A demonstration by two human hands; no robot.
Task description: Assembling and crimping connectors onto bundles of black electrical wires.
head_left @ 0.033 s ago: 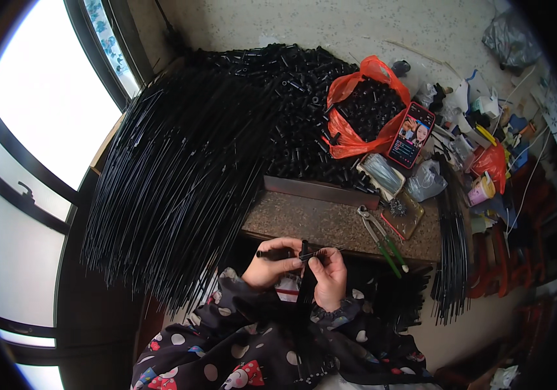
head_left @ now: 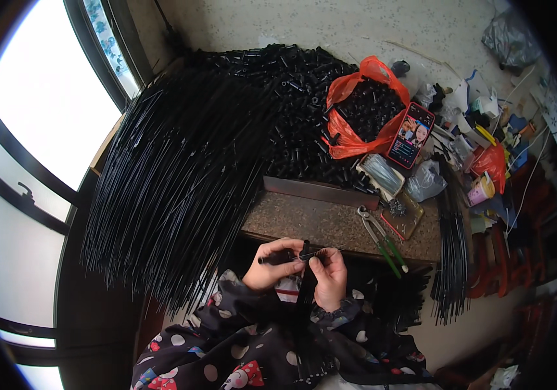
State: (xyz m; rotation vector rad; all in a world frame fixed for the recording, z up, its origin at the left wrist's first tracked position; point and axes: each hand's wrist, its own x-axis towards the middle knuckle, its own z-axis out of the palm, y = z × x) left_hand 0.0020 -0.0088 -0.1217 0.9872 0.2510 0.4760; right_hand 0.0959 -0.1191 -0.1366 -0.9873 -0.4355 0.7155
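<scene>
Near the front edge of the worktop, my two hands meet over small black parts. My left hand (head_left: 267, 268) is closed round a short black tube (head_left: 277, 258), which lies sideways across its fingers. Another small black cylinder (head_left: 305, 246) stands up at that hand's fingertips, where the two hands meet. My right hand (head_left: 331, 276) pinches a thin dark piece against these parts; fine wire-like ends (head_left: 330, 249) show at its fingers. Exactly how the parts join is too small to make out.
Long black rods (head_left: 174, 175) overhang the left side. Behind a low strip (head_left: 320, 192) lies a heap of short black tubes (head_left: 298, 97), beside an orange bag (head_left: 346, 140) of black pieces. A phone (head_left: 412, 134), green-handled pincers (head_left: 383, 243) and clutter lie right.
The black tube in my left hand shows more of its length and has shifted slightly right. The cylinder at the fingertips has turned a little. My hands stay in nearly the same place.
</scene>
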